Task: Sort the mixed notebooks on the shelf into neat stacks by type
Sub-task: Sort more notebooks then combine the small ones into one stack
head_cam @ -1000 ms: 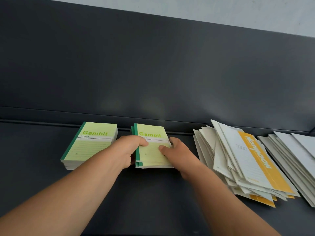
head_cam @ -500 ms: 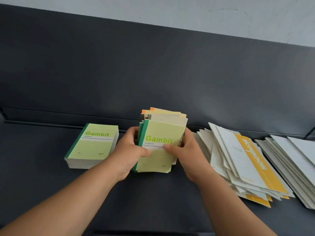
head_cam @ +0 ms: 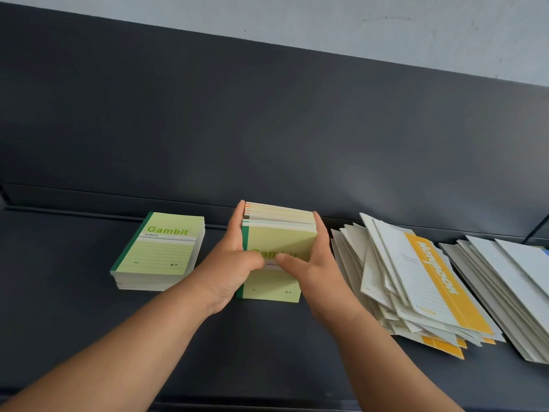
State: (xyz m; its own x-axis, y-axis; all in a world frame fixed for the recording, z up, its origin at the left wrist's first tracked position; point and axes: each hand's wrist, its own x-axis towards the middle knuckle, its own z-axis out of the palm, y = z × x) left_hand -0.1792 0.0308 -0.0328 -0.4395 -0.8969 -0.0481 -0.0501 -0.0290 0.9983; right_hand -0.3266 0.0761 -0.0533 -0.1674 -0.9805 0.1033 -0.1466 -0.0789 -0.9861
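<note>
Four groups of notebooks lie along a dark grey shelf (head_cam: 267,352). At nine o'clock from centre a neat stack of green notebooks (head_cam: 159,251) lies flat and squared, apart from the hands.

At the centre, both hands hold a bundle of notebooks (head_cam: 279,248) stood on its lower edge on the shelf. Its green cover faces the viewer, and orange-edged covers show behind. The left hand (head_cam: 231,263) grips the spine side, its fingers (head_cam: 237,221) pressed together straight up the edge and the thumb across the cover. The right hand (head_cam: 309,269) mirrors it on the other side, and the two thumbs nearly meet.

At three o'clock a fanned, untidy pile of white and orange notebooks (head_cam: 416,281) lies just beside the right wrist. Beyond it is a looser grey-white pile (head_cam: 511,286), cut off by the frame.

The step in hand looks like squaring the bundle's edges against the shelf. Because the bundle seems mixed, the next move probably calls for separating green from orange, then laying the green ones on the stack at nine o'clock.

Open shelf lies at six o'clock. The back panel (head_cam: 267,129) stands close at twelve, and the gap towards the neat stack is narrow. The fanned pile's corners near the right forearm could be knocked.
</note>
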